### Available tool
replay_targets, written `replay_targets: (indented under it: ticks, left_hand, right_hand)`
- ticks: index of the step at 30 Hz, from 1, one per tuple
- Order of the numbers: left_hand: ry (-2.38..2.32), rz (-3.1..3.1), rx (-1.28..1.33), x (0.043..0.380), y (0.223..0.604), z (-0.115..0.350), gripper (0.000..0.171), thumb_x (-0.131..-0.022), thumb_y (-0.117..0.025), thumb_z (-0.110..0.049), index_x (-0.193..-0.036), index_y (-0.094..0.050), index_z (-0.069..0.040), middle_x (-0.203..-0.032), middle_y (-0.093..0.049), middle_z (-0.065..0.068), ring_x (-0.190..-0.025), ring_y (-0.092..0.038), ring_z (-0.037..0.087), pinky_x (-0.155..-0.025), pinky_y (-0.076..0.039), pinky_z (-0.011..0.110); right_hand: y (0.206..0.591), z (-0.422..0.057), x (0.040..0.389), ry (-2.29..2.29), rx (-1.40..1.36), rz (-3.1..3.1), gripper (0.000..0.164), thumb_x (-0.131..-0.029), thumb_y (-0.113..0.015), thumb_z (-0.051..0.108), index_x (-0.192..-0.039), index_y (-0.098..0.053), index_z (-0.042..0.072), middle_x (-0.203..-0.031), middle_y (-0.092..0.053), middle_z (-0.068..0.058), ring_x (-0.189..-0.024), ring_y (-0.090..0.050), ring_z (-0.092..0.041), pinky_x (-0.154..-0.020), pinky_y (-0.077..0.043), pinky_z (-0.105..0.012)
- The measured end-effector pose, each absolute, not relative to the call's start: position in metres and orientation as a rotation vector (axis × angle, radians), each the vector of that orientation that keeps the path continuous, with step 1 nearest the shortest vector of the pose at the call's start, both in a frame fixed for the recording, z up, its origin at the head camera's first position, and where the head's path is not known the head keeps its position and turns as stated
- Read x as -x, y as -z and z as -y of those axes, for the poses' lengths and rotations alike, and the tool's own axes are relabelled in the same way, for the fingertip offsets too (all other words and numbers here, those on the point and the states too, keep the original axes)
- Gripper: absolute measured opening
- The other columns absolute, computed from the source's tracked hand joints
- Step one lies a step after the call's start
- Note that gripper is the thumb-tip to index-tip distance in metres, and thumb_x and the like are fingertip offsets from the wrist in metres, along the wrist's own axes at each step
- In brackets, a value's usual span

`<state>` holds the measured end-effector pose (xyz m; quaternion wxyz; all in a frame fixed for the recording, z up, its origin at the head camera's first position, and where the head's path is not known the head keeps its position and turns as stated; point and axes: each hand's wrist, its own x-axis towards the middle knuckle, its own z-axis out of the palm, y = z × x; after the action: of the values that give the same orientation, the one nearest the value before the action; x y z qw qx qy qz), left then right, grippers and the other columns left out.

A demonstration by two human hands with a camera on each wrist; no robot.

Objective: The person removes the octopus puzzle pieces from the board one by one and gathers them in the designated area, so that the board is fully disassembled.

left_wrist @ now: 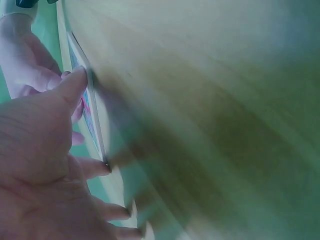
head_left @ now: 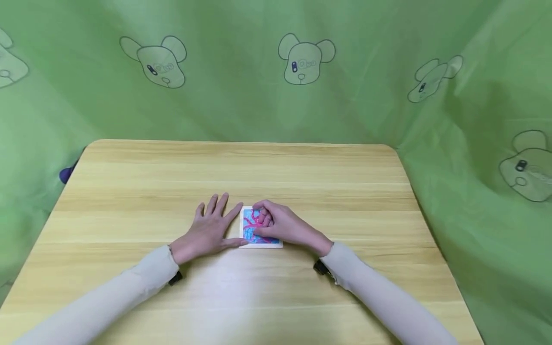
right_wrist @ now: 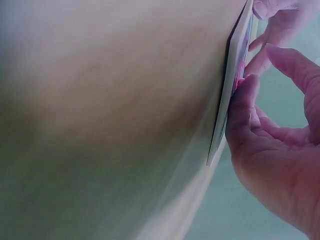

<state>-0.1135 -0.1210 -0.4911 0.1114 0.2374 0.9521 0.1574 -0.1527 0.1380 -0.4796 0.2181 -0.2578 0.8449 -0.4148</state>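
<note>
I see a flat, nearly square picture panel [head_left: 250,234], blue with pink branching shapes inside a white border, lying on the worktop [head_left: 172,167] between the person's hands. The left hand [head_left: 209,230] is spread wide, thumb touching the panel's lower left corner and forefinger reaching its upper left one. The right hand [head_left: 284,225] bends over the picture with curled fingers against it, the thumb standing apart in my right wrist view; whether those fingers grip anything, I cannot tell. The panel looks thin and rigid edge-on. Around it I get pale, smooth wood grain, light cloth sleeves [head_left: 108,292] and a creased green curtain [head_left: 241,105] printed with outlined animal heads.
</note>
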Motion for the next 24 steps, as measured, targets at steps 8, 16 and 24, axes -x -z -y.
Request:
replay_targets:
  ticks: [8, 16, 24]
  left_hand:
    - [-0.418, -2.892, -0.725, 0.114, 0.496, 0.123, 0.084, -0.107, -0.060, -0.062, -0.171, -0.038, -0.013, -0.173, -0.024, 0.033, -0.156, -0.023, 0.061, -0.115, -0.026, 0.081]
    - [-0.380, -2.933, -0.700, 0.115, 0.492, 0.118, 0.080, -0.107, -0.061, -0.061, -0.169, -0.044, -0.013, -0.171, -0.029, 0.034, -0.153, -0.028, 0.063, -0.112, -0.032, 0.081]
    - [-0.338, -2.927, -0.685, 0.114, 0.492, 0.117, 0.080, -0.108, -0.056, -0.063, -0.171, -0.040, -0.015, -0.172, -0.027, 0.033, -0.154, -0.026, 0.061, -0.114, -0.031, 0.079]
  right_hand:
    - [0.480, -0.124, 0.154, 1.029, 0.687, -2.420, 0.058, -0.095, -0.089, 0.021, -0.143, -0.061, 0.003, -0.097, -0.061, -0.005, -0.076, -0.054, -0.014, -0.071, -0.047, -0.029]
    - [0.479, -0.119, 0.156, 0.978, 0.663, -2.464, 0.062, -0.094, -0.090, 0.035, -0.142, -0.060, 0.008, -0.093, -0.059, -0.002, -0.076, -0.052, -0.015, -0.070, -0.044, -0.031]
    - [0.475, -0.118, 0.156, 1.007, 0.589, -2.425, 0.058, -0.094, -0.090, 0.032, -0.140, -0.061, 0.010, -0.092, -0.060, -0.004, -0.075, -0.054, -0.017, -0.068, -0.045, -0.032]
